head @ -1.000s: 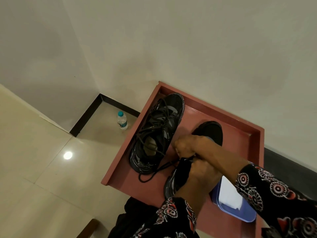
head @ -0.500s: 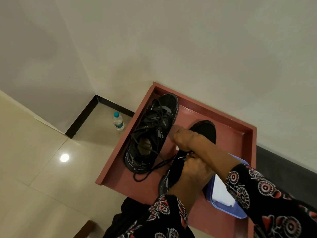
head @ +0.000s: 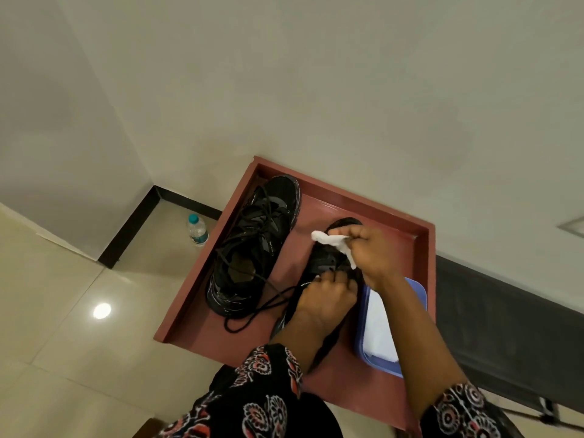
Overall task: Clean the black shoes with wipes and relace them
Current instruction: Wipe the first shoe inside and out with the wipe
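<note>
Wiping is the step in hand, by the look of it: the right hand (head: pixel 371 251) pinches a crumpled white wipe (head: pixel 335 245) over the near shoe (head: pixel 328 267), its fingers curled round the tissue and the wrist bent down towards the toe. The left hand (head: pixel 325 298) grips the same shoe at its tongue, fingers curled tight at the collar, forearm coming straight up from below. This shoe sits on the red tray (head: pixel 373 205), between the other shoe (head: pixel 252 248), whose laces (head: pixel 259 306) trail loose across the tray, and a blue tub (head: pixel 410 289) of wipes just beside the right forearm. Next, I judge, the wipe must press onto the upper and rub while the left hand steadies the shoe; lacing waits.
</note>
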